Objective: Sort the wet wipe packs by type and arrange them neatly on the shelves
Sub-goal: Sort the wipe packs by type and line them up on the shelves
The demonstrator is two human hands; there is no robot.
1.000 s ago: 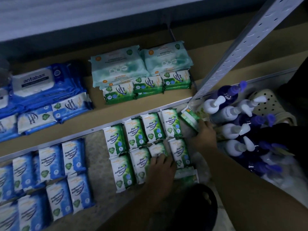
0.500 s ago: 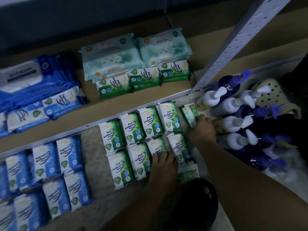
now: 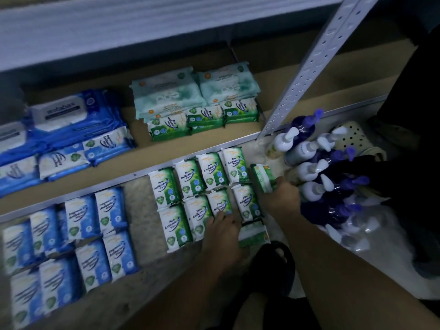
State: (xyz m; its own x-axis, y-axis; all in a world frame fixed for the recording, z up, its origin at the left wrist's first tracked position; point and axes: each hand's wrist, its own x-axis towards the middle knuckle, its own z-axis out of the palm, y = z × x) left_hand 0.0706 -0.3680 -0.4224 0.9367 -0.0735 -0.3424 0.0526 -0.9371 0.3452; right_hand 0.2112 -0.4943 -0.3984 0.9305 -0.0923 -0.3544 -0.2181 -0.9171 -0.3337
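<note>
Since the earlier view, my right hand point(image 3: 283, 198) has drawn its green pack point(image 3: 262, 179) a little away from the foot of the shelf post point(image 3: 309, 67). The pack now stands on edge, tilted, just beside the last pack of the back row, with the fingers curled round its lower end. My left hand point(image 3: 222, 232) has barely shifted. It lies flat, fingers straight, pressing on a pack in the front row of the green group point(image 3: 197, 186) laid out on the floor point(image 3: 140, 210). The blue packs point(image 3: 95, 222) sit in their own block to the left, well apart. More green packs point(image 3: 204, 117) are already stacked on the shelf point(image 3: 166, 151) above. I judge the step to be seating this pack as the fifth in the back row. To do it well, I would lay it face up, print running the same way as its neighbours. Then I would slide it until its long edge touches the fourth pack, while the left hand pins the front row against shifting. The spray bottles point(image 3: 307, 148) crowd the right side, so I would keep that wrist low and close to the row.
</note>
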